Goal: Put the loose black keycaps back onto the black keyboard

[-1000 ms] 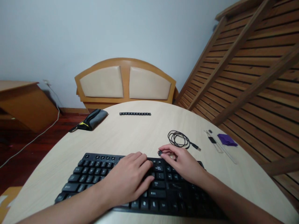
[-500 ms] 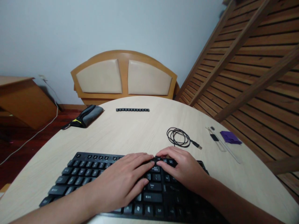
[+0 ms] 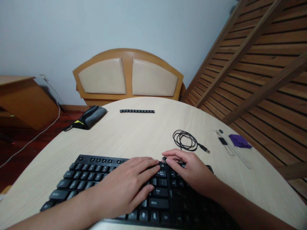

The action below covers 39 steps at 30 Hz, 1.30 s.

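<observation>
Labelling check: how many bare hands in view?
2: left hand on the black plastic keyboard, right hand pinching a small black keycap at its far edge.

Take the keyboard (image 3: 158, 203), at the table's (image 3: 134, 135) near side, as centre: the left hand (image 3: 130, 182) lies across its middle; the right hand (image 3: 192, 169) is over it at 2 o'clock, a key (image 3: 164, 159) between its fingers; the row of keys (image 3: 137, 111) lies at 12; the pouch (image 3: 92, 117) at 11; the cable (image 3: 183, 140) at 1; the rod (image 3: 241, 156) and wire tool (image 3: 223, 141) at 2, the cloth (image 3: 240, 141) just past them; beyond the table, the headboard (image 3: 129, 75) stands at 12, the slats (image 3: 266, 68) between 1 and 2, the desk (image 3: 26, 105) at 10.
</observation>
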Each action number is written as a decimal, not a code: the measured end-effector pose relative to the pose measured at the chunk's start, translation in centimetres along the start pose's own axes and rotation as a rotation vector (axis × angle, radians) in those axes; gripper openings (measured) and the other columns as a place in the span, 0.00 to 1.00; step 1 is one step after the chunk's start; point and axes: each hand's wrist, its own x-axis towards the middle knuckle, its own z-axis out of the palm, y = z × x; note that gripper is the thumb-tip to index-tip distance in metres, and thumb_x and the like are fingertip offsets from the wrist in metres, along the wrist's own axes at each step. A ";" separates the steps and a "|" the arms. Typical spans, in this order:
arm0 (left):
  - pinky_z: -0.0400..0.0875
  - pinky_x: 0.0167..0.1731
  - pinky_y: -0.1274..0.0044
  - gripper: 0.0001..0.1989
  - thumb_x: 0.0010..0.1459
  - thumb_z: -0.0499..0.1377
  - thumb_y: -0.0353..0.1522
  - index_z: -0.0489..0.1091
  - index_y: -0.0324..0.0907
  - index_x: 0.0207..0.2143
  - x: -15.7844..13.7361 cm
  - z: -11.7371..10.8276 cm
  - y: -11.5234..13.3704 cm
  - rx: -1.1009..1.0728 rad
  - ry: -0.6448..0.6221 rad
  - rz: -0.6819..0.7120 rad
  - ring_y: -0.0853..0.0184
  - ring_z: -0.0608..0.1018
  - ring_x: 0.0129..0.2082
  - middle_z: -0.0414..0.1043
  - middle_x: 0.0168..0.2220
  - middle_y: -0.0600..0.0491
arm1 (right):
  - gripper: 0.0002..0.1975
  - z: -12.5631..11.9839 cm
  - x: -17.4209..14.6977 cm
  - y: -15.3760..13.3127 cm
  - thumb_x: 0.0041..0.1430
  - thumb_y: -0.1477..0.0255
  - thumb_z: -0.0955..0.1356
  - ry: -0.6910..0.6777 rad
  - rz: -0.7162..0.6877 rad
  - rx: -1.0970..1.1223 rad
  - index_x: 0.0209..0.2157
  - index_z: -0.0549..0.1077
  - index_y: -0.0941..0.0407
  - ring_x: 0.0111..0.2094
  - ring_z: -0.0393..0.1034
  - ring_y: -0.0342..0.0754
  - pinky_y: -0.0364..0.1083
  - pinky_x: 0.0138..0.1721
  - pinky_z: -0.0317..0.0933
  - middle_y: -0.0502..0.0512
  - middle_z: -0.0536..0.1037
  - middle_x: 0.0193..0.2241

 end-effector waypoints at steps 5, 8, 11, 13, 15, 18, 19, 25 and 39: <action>0.67 0.61 0.61 0.23 0.70 0.51 0.35 0.62 0.40 0.64 0.0 0.1 -0.1 -0.017 0.025 -0.003 0.57 0.69 0.62 0.65 0.63 0.45 | 0.11 0.0 0.0 0.0 0.64 0.66 0.68 0.006 -0.055 -0.121 0.45 0.78 0.53 0.43 0.78 0.48 0.46 0.48 0.70 0.53 0.83 0.42; 0.68 0.60 0.61 0.22 0.69 0.52 0.34 0.63 0.41 0.63 -0.1 0.2 -0.1 -0.043 0.046 -0.010 0.57 0.70 0.61 0.65 0.63 0.46 | 0.09 0.0 0.0 0.0 0.63 0.67 0.69 0.012 -0.078 -0.170 0.43 0.79 0.52 0.43 0.78 0.48 0.47 0.48 0.70 0.51 0.83 0.41; 0.69 0.59 0.61 0.22 0.69 0.53 0.34 0.63 0.42 0.63 -0.1 0.2 -0.1 -0.055 0.048 -0.014 0.56 0.70 0.61 0.65 0.63 0.46 | 0.09 0.1 0.1 0.0 0.63 0.68 0.69 0.022 -0.093 -0.189 0.43 0.80 0.52 0.42 0.79 0.49 0.47 0.47 0.71 0.51 0.84 0.40; 0.69 0.59 0.60 0.22 0.68 0.53 0.34 0.63 0.42 0.63 -0.2 0.2 -0.1 -0.054 0.049 -0.014 0.56 0.70 0.61 0.65 0.63 0.46 | 0.10 0.1 0.1 0.0 0.63 0.69 0.68 0.032 -0.109 -0.199 0.43 0.80 0.52 0.42 0.79 0.49 0.47 0.47 0.71 0.51 0.84 0.41; 0.69 0.59 0.60 0.22 0.68 0.53 0.34 0.63 0.42 0.63 -0.2 0.2 -0.1 -0.058 0.058 -0.013 0.56 0.70 0.61 0.66 0.63 0.46 | 0.10 0.1 0.1 -0.1 0.63 0.70 0.68 0.039 -0.122 -0.213 0.43 0.80 0.52 0.43 0.79 0.49 0.47 0.47 0.71 0.51 0.84 0.41; 0.69 0.59 0.60 0.21 0.68 0.53 0.34 0.64 0.42 0.62 -0.1 0.2 -0.2 -0.059 0.061 -0.013 0.56 0.70 0.61 0.66 0.62 0.46 | 0.11 0.1 0.1 -0.2 0.63 0.70 0.67 0.040 -0.130 -0.234 0.44 0.80 0.52 0.43 0.79 0.49 0.47 0.48 0.71 0.51 0.84 0.42; 0.69 0.59 0.61 0.21 0.68 0.53 0.34 0.64 0.42 0.63 -0.1 0.2 -0.2 -0.057 0.058 -0.013 0.56 0.70 0.61 0.66 0.62 0.46 | 0.11 0.1 0.1 -0.2 0.63 0.70 0.67 0.039 -0.132 -0.238 0.43 0.80 0.52 0.43 0.79 0.49 0.47 0.48 0.71 0.50 0.84 0.42; 0.68 0.60 0.62 0.22 0.69 0.53 0.34 0.63 0.42 0.63 -0.1 0.2 -0.2 -0.059 0.052 -0.010 0.58 0.70 0.61 0.65 0.63 0.46 | 0.11 0.0 0.0 -0.1 0.62 0.71 0.68 0.028 -0.169 -0.253 0.44 0.81 0.52 0.43 0.79 0.48 0.47 0.48 0.70 0.50 0.84 0.42; 0.68 0.60 0.61 0.23 0.68 0.53 0.33 0.61 0.43 0.64 -0.2 0.2 -0.3 -0.096 0.081 -0.002 0.57 0.70 0.61 0.66 0.62 0.46 | 0.09 0.2 -0.3 -0.2 0.61 0.74 0.69 0.069 -0.335 -0.265 0.41 0.81 0.52 0.39 0.78 0.48 0.47 0.43 0.70 0.51 0.84 0.37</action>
